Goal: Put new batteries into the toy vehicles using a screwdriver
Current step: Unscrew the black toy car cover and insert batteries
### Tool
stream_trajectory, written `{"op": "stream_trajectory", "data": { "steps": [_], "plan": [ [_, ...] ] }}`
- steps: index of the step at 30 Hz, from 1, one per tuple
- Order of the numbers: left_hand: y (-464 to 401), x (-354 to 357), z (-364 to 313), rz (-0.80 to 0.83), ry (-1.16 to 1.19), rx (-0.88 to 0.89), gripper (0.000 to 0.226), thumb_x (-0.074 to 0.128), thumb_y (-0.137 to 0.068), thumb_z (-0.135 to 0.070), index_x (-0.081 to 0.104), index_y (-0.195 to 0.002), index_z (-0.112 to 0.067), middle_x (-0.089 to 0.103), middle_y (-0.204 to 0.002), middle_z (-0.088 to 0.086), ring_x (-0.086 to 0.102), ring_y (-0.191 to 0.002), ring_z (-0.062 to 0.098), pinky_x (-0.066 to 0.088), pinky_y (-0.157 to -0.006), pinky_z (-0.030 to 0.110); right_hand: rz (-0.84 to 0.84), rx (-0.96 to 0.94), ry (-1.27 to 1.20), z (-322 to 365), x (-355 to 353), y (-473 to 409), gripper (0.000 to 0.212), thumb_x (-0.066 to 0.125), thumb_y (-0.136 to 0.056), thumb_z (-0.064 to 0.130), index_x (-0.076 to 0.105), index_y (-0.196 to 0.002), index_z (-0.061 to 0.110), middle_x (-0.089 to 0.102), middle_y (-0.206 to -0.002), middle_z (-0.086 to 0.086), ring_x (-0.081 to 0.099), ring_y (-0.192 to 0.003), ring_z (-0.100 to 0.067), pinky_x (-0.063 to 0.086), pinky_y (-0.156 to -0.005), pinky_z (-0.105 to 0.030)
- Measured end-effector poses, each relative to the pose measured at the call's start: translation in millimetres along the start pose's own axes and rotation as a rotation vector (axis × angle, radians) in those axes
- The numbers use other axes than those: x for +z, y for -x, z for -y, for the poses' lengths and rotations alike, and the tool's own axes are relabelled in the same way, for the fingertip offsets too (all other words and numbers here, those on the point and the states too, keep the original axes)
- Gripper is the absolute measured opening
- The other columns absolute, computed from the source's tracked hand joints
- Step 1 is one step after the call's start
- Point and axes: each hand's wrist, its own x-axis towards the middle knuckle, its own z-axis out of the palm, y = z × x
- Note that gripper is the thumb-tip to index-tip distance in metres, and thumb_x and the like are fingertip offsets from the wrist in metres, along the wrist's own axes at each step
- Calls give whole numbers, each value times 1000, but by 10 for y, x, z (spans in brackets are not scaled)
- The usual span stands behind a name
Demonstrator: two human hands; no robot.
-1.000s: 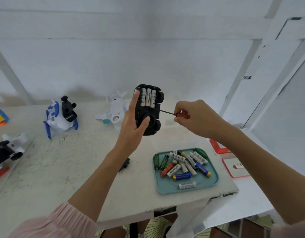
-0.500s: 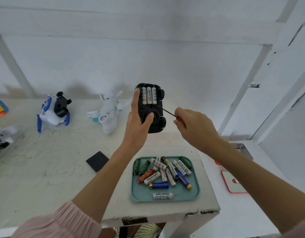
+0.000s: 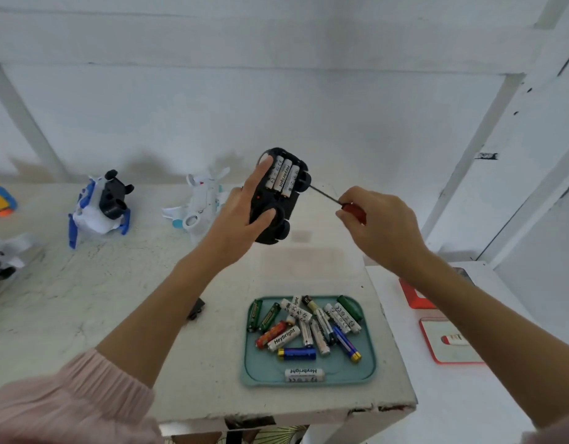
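Both hands are raised above the white table: the left hand grips a black toy car underside up, three white batteries seated in its open bay, while the right hand pinches a red-handled screwdriver whose tip meets the car's right side. Below the car, a teal tray holds loose batteries. Left of the car lie a white toy plane and a blue-white toy. The left forearm partly hides a small black cover.
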Motion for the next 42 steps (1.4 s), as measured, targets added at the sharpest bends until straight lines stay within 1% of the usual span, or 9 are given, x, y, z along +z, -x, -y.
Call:
{"op": "stream_trajectory", "data": {
  "steps": [2,5,8,14,17,22,31,39,42],
  "plan": [
    [-26,-67,17,47,-134,-9,68,46,-87,-37,12,-142,-59,45,-130,10,48,-115,25,41,-101,39,-9,7,42,-26,-37,-93,14,57,-89,22,61,-98,13,66,-83,-1,58,-75,-25,47,-65,-34],
    [-12,-73,3,85,-241,5,65,44,-87,-37,10,-134,-65,45,-114,11,48,-104,28,41,-95,36,3,23,84,-64,-74,-175,15,57,-89,23,63,-100,14,67,-88,0,59,-80,-26,46,-67,-32],
    [-17,-63,7,95,-273,24,63,43,-87,-38,10,-133,-67,44,-115,11,48,-103,29,42,-95,38,28,24,105,-91,-92,-197,16,57,-89,23,63,-100,14,68,-90,-1,59,-80,-26,46,-67,-32],
    [-99,-25,20,148,-364,85,66,48,-97,-24,8,-134,-62,41,-111,9,45,-97,25,30,-78,8,112,29,175,-138,-152,-257,17,54,-90,24,63,-103,17,67,-91,0,59,-82,-26,47,-70,-34],
    [-143,-41,17,186,-370,86,65,48,-97,-24,8,-133,-61,41,-113,9,45,-97,25,32,-78,12,178,36,191,-181,-189,-296,15,55,-90,24,63,-101,19,67,-89,0,58,-84,-26,43,-70,-30],
    [-187,-90,24,256,-428,107,70,49,-97,-24,8,-130,-70,41,-114,8,46,-97,24,42,-86,35,247,75,147,-271,-251,-330,13,57,-88,23,65,-99,21,57,-79,8,49,-80,-17,33,-69,-26],
    [-218,-115,70,291,-514,130,67,48,-98,-23,7,-135,-60,39,-114,5,45,-96,21,42,-85,33,317,32,177,-361,-218,-273,10,55,-90,24,62,-97,22,51,-71,15,51,-78,-17,33,-66,-26],
    [-241,-81,81,327,-523,109,67,49,-97,-23,8,-136,-59,41,-113,8,46,-95,23,41,-88,34,426,20,189,-364,-269,-228,11,56,-89,25,63,-98,25,60,-80,13,51,-79,-12,37,-68,-26],
    [-261,-87,71,307,-507,110,67,49,-97,-23,7,-135,-60,40,-112,7,46,-94,24,42,-86,33,362,26,186,-370,-233,-201,11,55,-90,25,63,-99,24,64,-85,9,52,-79,-14,39,-68,-27]
  ]
}}
